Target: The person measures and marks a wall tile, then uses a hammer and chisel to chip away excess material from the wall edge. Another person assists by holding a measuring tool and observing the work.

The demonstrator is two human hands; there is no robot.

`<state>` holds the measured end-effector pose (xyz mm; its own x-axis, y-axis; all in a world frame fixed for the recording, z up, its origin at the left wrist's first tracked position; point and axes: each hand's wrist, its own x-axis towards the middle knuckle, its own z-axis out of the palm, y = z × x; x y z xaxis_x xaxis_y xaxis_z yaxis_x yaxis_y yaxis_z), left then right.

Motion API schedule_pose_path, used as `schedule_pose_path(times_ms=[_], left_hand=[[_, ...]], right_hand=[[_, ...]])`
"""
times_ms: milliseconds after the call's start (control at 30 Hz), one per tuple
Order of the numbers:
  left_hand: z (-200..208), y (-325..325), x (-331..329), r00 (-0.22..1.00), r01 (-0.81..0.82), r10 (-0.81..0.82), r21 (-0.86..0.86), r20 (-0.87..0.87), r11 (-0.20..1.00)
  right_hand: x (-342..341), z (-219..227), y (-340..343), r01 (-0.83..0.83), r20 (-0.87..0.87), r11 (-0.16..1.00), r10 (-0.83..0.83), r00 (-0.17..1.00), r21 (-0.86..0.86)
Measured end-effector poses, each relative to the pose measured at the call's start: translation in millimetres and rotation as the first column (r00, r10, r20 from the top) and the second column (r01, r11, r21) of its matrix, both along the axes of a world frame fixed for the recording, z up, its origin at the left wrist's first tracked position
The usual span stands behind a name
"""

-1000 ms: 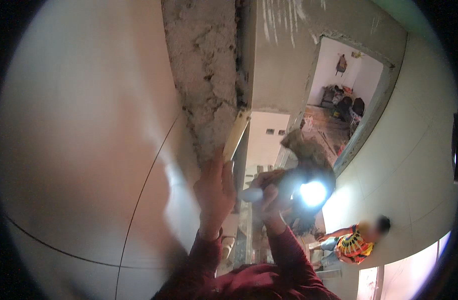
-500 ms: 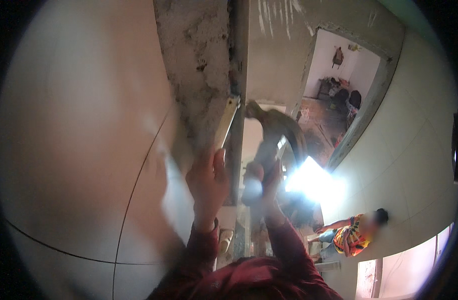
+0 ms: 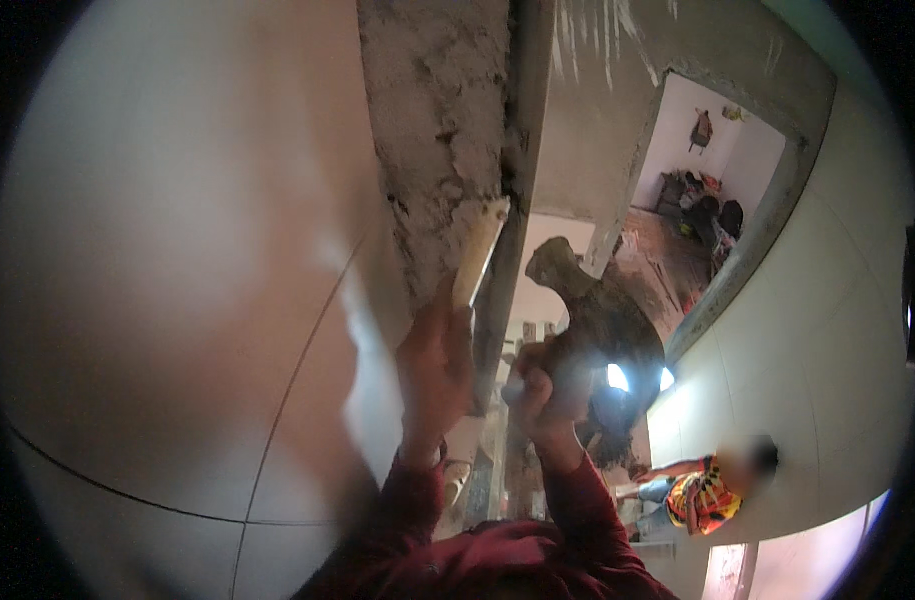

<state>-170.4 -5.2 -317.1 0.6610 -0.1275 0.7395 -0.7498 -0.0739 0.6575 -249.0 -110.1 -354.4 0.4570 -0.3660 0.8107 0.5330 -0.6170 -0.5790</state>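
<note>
My left hand [image 3: 436, 370] is closed on a narrow pale strip [image 3: 482, 250]; its material is unclear. The strip's far end rests at or near the edge of a rough grey cement band [image 3: 438, 110], beside a dark gap. To its right, my right hand [image 3: 540, 395] grips a dark, dirty hammer [image 3: 608, 310] with a curved head. The hammer head is apart from the strip and close to the camera. Its handle is mostly hidden by my fingers and blur.
A large pale tiled wall [image 3: 178, 400] with dark joints rises at the left. At the right, a doorway [image 3: 713, 170] opens on a room with a hanging bag and piled things. Another person [image 3: 703, 495] in a colourful shirt is at the lower right.
The hammer has moved away from the strip's end, to the right and nearer me. The strip stays in my left hand, while the whole view has shifted slightly.
</note>
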Motion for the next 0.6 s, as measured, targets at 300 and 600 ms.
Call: schedule_pose_path(times_ms=[300,600], left_hand=[[11.9,23.5,-23.8,0.997,-0.069,0.071,0.117,-0.013,0.991],[-1.5,22.5,-4.0,0.994,-0.080,0.071,0.100,0.083,0.992]], right_hand=[[-0.8,-3.6,-20.8,0.032,-0.200,0.994,-0.011,0.980,0.102],[-15.3,30.4,-11.3,0.071,-0.181,0.997,-0.078,0.980,-0.044]])
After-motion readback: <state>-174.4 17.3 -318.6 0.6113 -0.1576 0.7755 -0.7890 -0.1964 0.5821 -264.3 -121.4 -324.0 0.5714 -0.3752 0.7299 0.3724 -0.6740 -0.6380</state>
